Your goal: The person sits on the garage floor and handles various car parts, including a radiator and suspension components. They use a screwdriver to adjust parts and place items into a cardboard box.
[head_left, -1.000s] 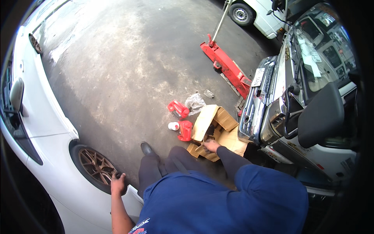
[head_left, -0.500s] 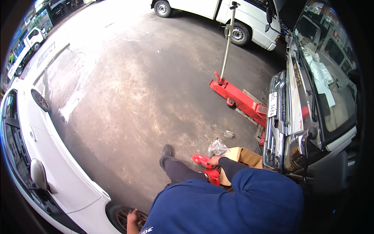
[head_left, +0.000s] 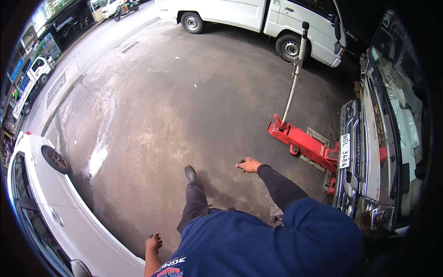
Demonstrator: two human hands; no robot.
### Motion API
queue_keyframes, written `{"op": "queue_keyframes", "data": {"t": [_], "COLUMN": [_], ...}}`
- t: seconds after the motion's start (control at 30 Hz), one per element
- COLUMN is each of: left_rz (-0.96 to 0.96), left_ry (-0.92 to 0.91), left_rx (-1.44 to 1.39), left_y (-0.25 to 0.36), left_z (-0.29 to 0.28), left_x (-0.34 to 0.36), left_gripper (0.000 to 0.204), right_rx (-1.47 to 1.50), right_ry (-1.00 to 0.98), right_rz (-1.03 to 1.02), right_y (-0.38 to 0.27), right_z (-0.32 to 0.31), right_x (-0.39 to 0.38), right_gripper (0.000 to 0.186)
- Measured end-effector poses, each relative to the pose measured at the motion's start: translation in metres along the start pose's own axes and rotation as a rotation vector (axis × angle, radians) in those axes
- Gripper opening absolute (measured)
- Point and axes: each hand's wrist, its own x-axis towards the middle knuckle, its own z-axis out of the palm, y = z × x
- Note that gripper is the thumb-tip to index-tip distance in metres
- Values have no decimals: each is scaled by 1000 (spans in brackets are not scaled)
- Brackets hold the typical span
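Observation:
My right hand [head_left: 248, 165], below a dark sleeve, is held out ahead of me over the bare concrete floor [head_left: 184, 106]. Its fingers are curled together; anything inside them is hidden or too small to name. The nearest thing to it is a red floor jack [head_left: 304, 144] with a long upright metal handle, its far end at the front of a vehicle. My left hand [head_left: 154, 242] hangs low beside a white car [head_left: 69, 198], touching nothing, with loosely bent fingers and no object visible in it.
The vehicle's chrome grille [head_left: 348, 157] stands close on my right. A white van [head_left: 230, 16] crosses the far side. A crumpled clear plastic bag [head_left: 276, 215] lies by my right arm. My one visible shoe [head_left: 190, 173] is ahead. A white truck [head_left: 37, 76] stands far left.
I have moved forward. The red objects and cardboard by my right hand have dropped out of sight behind my body. My left hand has passed from the car's wheel to the floor beside it.

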Motion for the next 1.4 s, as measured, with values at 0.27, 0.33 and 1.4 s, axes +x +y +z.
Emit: {"op": "queue_keyframes", "data": {"t": [0.27, 0.33, 1.4], "left_rz": [82, 55, 207], "left_ry": [-251, -198, -368], "left_rx": [608, 648, 1249], "left_y": [344, 443, 1381], "left_z": [56, 83, 894], "left_x": [121, 154, 285], "left_gripper": [61, 56, 66], "right_rx": [325, 458, 448], "right_ry": [111, 110, 445], "right_rz": [691, 675, 699], "right_y": [74, 87, 90], "right_z": [-65, -67, -841], "right_x": [49, 47, 668], "right_gripper": [46, 38, 58]}}
